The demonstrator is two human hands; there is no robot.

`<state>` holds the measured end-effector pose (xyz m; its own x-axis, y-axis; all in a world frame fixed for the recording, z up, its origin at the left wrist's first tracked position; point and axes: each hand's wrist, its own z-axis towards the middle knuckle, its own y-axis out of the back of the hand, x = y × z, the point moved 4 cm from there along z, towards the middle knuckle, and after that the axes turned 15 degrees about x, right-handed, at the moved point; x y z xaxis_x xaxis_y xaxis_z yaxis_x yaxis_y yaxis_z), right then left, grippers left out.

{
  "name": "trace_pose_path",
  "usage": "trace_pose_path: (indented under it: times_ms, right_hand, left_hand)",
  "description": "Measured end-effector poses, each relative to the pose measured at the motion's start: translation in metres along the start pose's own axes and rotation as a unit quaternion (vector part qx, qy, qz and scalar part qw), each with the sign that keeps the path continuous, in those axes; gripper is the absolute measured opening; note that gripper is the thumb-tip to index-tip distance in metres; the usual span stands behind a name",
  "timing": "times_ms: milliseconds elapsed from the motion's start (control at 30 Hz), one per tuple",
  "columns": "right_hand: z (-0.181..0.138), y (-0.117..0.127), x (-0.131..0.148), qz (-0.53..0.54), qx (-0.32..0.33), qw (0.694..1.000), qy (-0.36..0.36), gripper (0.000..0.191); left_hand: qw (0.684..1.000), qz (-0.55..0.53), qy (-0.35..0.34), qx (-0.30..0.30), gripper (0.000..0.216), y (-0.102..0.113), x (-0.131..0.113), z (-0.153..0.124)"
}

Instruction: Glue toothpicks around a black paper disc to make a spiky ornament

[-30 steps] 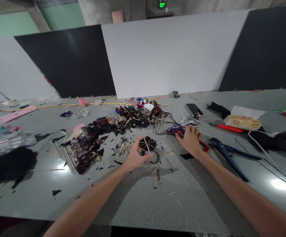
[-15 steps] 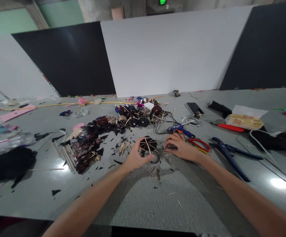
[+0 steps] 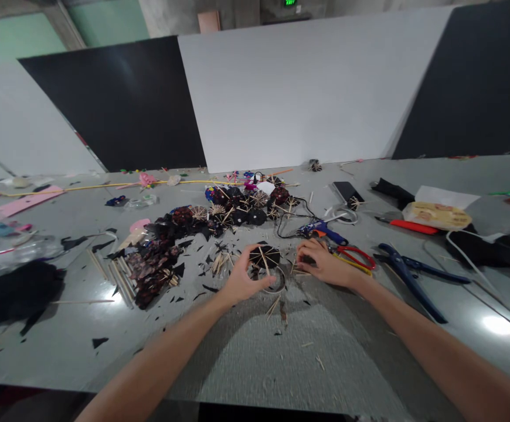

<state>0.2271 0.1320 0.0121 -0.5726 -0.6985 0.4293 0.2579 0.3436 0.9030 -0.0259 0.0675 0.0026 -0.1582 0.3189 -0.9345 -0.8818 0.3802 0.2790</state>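
Observation:
Between the thumb and fingers of my left hand [image 3: 241, 282] is a small black disc [image 3: 269, 252] with thin wooden sticks fanned out across it like umbrella ribs. It sits over a clear round ring [image 3: 281, 283] on the table. My right hand [image 3: 320, 265] is just to the right, palm down, its fingertips bent together at a few short wooden sticks [image 3: 298, 270]. Whatever lies in those fingertips is too small to make out. More loose sticks [image 3: 273, 306] lie below the ring.
Behind my hands is a heap of black discs with stick spokes [image 3: 255, 217]. Dark crumpled scraps [image 3: 152, 264] lie left. To the right are a blue glue gun [image 3: 332, 234], red-handled scissors [image 3: 356, 257], blue cutters [image 3: 404, 275] and a phone [image 3: 346, 192]. Panels [image 3: 308, 94] stand behind.
My right hand has shifted slightly to the right, with its fingers drawn closer together over the sticks. My left hand and the black disc stay in place.

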Motion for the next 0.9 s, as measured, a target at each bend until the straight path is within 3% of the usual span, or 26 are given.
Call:
trace_pose_path:
  times_ms: [267,433,700,900]
  right_hand:
    - [-0.002,0.006,-0.007,0.054,-0.126,0.99,-0.039,0.025]
    - [-0.002,0.002,-0.006,0.099,-0.16,0.982,-0.032,0.029]
    - [-0.005,0.003,0.005,0.061,-0.221,0.973,-0.002,0.025]
    - [-0.012,0.002,0.029,0.03,-0.277,0.96,0.018,0.017]
  left_hand:
    - [1.0,0.004,-0.004,0.006,0.077,-0.001,0.001,-0.001]
    - [1.0,0.008,-0.01,0.007,0.077,-0.001,0.0,-0.002]
    - [0.999,0.032,-0.002,0.019,0.08,-0.002,-0.004,-0.002]
    - [0.997,0.073,-0.013,0.032,0.077,-0.003,-0.013,-0.001]
